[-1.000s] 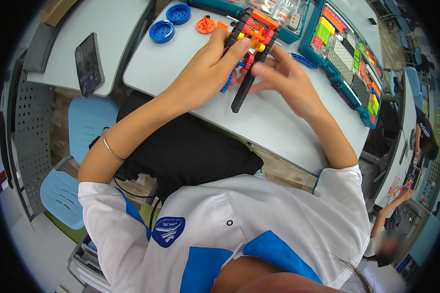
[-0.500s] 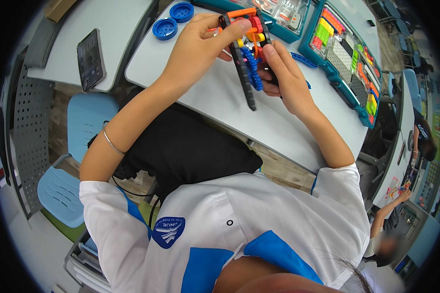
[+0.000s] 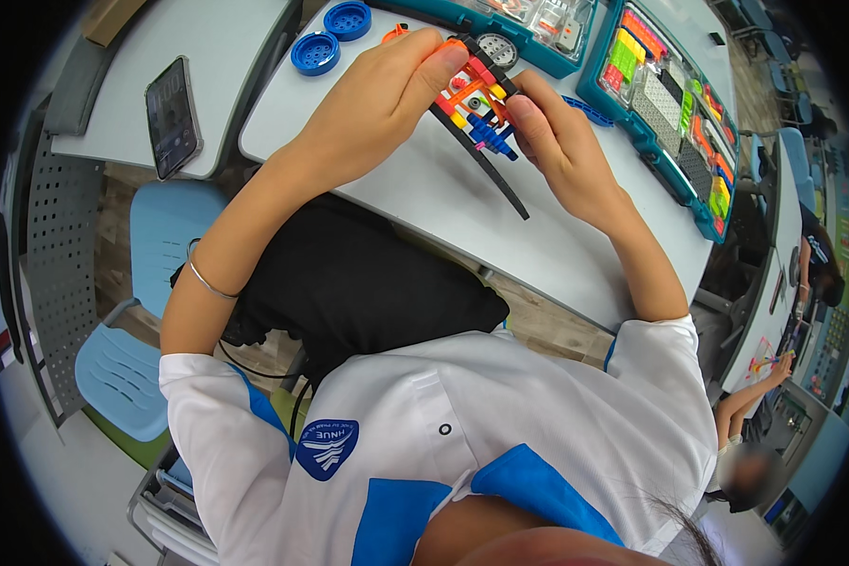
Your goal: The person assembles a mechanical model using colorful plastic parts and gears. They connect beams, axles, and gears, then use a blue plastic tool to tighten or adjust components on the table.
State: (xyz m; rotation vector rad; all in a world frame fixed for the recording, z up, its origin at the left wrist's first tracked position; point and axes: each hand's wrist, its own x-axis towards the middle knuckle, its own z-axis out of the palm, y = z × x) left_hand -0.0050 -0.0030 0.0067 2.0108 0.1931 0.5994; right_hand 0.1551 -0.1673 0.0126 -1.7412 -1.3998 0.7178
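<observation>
A toy building-brick model [image 3: 492,77] of black, red, orange and yellow pieces is held between both hands above the white table. My left hand [image 3: 373,106] closes on its left side, thumb on top near the orange part. My right hand [image 3: 568,141] grips the opposite side with thumb and bent fingers. Out of the model, a long black beam [image 3: 496,177] slants down toward the lower right. Blue toothed pieces [image 3: 489,135] sit on its near side. Just beyond the model a grey round disc [image 3: 497,50] shows; whether they touch I cannot tell.
Two blue wheel rims [image 3: 315,54] lie at the table's left end. A teal case [image 3: 643,141] of sorted bricks stands at the right, beside another teal tray [image 3: 564,66]. A phone [image 3: 173,118] rests on the neighbouring table. At far right, another person's hand [image 3: 779,368] handles small parts.
The model has been turned in my hands, bringing its orange and yellow inside into view. Its long beam now slants farther right, and the grey disc has come into sight.
</observation>
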